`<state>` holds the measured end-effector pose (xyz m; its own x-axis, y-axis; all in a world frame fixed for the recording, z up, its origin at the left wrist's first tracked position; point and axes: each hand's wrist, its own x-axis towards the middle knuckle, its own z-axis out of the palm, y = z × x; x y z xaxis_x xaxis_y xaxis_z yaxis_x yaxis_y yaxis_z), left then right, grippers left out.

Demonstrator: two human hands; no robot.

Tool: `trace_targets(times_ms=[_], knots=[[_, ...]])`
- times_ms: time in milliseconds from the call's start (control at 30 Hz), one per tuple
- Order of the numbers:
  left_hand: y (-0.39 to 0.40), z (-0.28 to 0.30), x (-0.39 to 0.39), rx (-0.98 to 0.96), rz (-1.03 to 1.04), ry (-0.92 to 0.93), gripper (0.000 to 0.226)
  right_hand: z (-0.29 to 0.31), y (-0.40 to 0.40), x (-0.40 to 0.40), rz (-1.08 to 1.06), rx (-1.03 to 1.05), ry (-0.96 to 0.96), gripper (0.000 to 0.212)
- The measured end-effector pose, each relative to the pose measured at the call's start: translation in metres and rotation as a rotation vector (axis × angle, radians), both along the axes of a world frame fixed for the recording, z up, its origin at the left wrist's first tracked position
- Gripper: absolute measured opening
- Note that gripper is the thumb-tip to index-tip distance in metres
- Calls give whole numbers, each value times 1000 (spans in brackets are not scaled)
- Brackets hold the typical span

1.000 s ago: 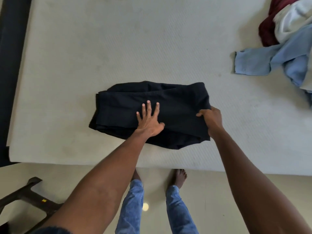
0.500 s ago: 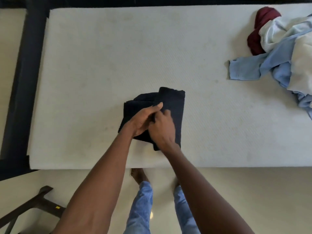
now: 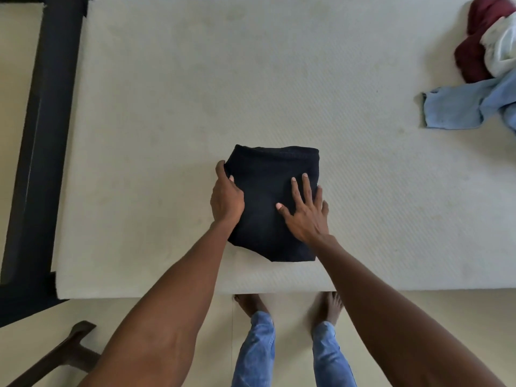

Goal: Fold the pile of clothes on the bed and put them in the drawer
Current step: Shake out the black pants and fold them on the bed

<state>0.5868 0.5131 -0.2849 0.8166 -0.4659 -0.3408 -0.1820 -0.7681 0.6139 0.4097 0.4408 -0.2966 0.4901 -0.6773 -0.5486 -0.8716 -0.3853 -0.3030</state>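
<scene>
Setting: a bare cream mattress (image 3: 195, 79) on a dark bed frame (image 3: 50, 107), seen from above; your bare feet and blue jeans show on the pale floor at its near edge.
Task item: the dark garment (image 3: 265, 196) lies folded into a compact block near the mattress's front edge, directly in front of you.
Left hand: your left hand (image 3: 226, 198) grips the block's left edge, thumb on top and fingers curled round the side.
Right hand: your right hand (image 3: 305, 212) lies flat on the right half, fingers straight and spread, pressing the cloth down.
Pile: the unfolded clothes (image 3: 485, 79), maroon, white and light blue, sit well apart at the far right of the mattress.
Step in hand: by the look of it, you are squaring off one finished fold.
Next move: lifting the block calls for support underneath so the layers stay together; the drawer is not in view, so you must turn to find it.
Remaining: most of the pile appears untouched.
</scene>
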Motion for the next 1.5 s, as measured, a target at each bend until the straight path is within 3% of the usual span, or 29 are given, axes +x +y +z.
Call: trace_targets(times_ms=[133, 200, 267, 333, 400, 500, 567, 733, 833, 933, 1000, 1067, 1133, 1200, 1267, 1333, 1400, 1500], knots=[[1, -26, -4, 57, 73, -78, 47, -23, -19, 12, 87, 87, 24, 79], [1, -32, -4, 85, 1, -287, 60, -23, -19, 12, 93, -20, -17, 79], [2, -32, -6, -16, -211, -568, 62, -18, -12, 10, 74, -191, -112, 76], [5, -31, -13, -122, -595, -690, 57, -15, -15, 15, 56, -227, -169, 72], [3, -34, -10, -5, -793, -601, 74, -20, -31, 28, 75, -201, -157, 72], [5, -52, -4, 221, -669, -443, 101, -36, -51, 42, 120, -203, -113, 79], [5, -65, -2, 269, -573, -303, 108, -46, -64, 47, 115, -209, -126, 84], [-1, -81, 2, 275, -514, -250, 99, -54, -75, 56, 57, -289, -118, 84], [7, -82, 0, 328, -515, -235, 93, -59, -14, 21, 24, -269, -172, 75], [7, -77, -1, 365, -514, -187, 94, -63, 32, -43, 60, -160, -95, 74], [7, -68, -3, 290, -495, -144, 95, -57, 38, -68, -34, -103, -81, 79], [13, -54, -2, 139, -300, -61, 99, -39, 29, -65, -245, -27, -199, 82], [23, -43, 4, 19, 59, 124, 96, -19, 7, -49, -545, 108, -365, 69], [26, -32, 18, 20, 232, 412, 75, -12, -26, -36, -799, 346, -489, 68], [28, -21, 33, 58, 160, 684, 60, -11, -48, -32, -836, 548, -503, 80], [25, -16, 42, 79, 101, 868, 62, -17, -58, -32, -825, 718, -499, 86], [24, -15, 43, 93, 67, 970, 69, -22, -61, -32, -817, 851, -501, 89], [25, -16, 38, 67, 54, 1075, 55, -26, -58, -27, -836, 884, -510, 83]])
